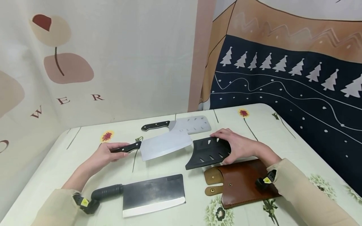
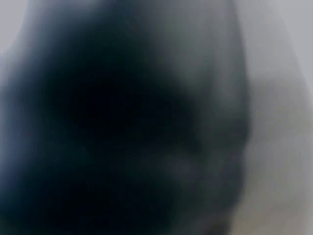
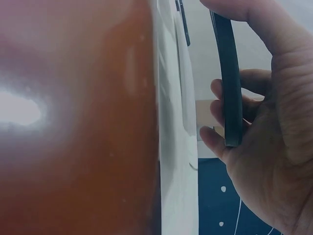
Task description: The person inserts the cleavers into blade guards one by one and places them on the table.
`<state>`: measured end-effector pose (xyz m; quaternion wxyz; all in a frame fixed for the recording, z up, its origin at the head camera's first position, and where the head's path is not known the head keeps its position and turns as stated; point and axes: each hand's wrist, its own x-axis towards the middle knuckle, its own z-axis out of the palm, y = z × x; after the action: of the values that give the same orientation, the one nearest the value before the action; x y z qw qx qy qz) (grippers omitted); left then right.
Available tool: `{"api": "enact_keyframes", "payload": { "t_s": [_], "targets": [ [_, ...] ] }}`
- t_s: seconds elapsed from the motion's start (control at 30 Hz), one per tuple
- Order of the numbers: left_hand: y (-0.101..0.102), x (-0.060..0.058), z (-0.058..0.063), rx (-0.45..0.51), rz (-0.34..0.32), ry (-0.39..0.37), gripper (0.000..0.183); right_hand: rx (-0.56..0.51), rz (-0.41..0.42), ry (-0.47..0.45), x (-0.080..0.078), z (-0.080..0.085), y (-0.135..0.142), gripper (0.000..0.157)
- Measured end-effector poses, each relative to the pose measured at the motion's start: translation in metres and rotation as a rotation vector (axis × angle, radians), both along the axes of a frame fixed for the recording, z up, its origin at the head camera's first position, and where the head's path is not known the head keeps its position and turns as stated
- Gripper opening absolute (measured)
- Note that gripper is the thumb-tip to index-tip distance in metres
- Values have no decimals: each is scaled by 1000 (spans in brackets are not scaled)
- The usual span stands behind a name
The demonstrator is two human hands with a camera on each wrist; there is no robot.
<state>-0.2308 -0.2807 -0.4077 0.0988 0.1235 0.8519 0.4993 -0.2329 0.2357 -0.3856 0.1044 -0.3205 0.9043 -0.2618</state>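
My left hand [image 1: 103,157] grips the black riveted handle of a cleaver [image 1: 165,146], its bright blade pointing right above the table. With thumb and fingers on opposite edges, my right hand [image 1: 240,146] holds a black slotted blade guard [image 1: 208,153]. The guard's curved open end faces the blade tip, which is right at its upper left corner. In the right wrist view the black guard [image 3: 230,83] appears edge-on between thumb and fingers. The left wrist view is dark and blurred.
A second cleaver [image 1: 155,125], its blade in a pale translucent slotted guard [image 1: 195,124], lies behind. In front lies a dark-bladed cleaver [image 1: 152,191] with a black handle. A brown leather sheath [image 1: 240,185] with two snap straps lies under my right forearm. Printed curtains stand behind the table.
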Motion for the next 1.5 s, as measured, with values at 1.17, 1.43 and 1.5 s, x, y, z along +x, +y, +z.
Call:
{"api": "enact_keyframes", "payload": {
  "t_s": [1.17,1.43,1.5],
  "targets": [
    [5,11,2,70,-51,-11,45,-52,-114,57,-6,-1,-9,92],
    [5,11,1,98,-86,-3,43,-111,-138,65,-7,-3,-6,91],
    [6,11,2,97,-89,0,44,-121,-140,64,-8,-3,-5,91]
  ]
}}
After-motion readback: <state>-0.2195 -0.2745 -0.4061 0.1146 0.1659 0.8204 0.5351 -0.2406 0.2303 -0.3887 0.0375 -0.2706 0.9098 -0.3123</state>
